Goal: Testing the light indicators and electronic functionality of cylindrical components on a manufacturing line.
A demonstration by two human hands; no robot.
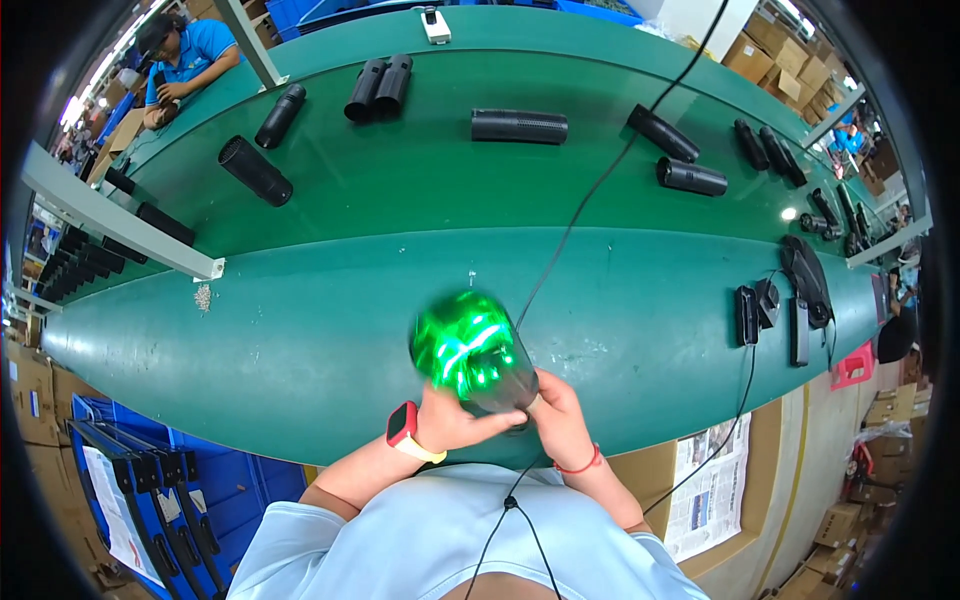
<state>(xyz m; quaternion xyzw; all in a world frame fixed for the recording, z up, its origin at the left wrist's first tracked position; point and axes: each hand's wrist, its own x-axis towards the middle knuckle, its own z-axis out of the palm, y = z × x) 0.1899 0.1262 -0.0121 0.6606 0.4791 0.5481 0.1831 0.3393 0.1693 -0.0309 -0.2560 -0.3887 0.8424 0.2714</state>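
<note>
I hold a dark cylindrical device (512, 385) above the near edge of the green table, its far end a rounded part glowing bright green (462, 345). My left hand (452, 420) is closed round its lower left side, with the thumb across the near end. On the other side my right hand (560, 415) grips the near right end between its fingers. The glowing part is a little blurred, and the fingers under the device are hidden. A thin black cable (575, 225) runs from above and passes behind the device.
Beyond the table, a green conveyor belt (400, 190) carries several black perforated tubes (520, 126). Small pale pieces (203, 297) lie by the left post (120, 215). Black devices with cables (747, 315) rest at right. A co-worker (190, 60) sits far left; blue crates (240, 470) stand below.
</note>
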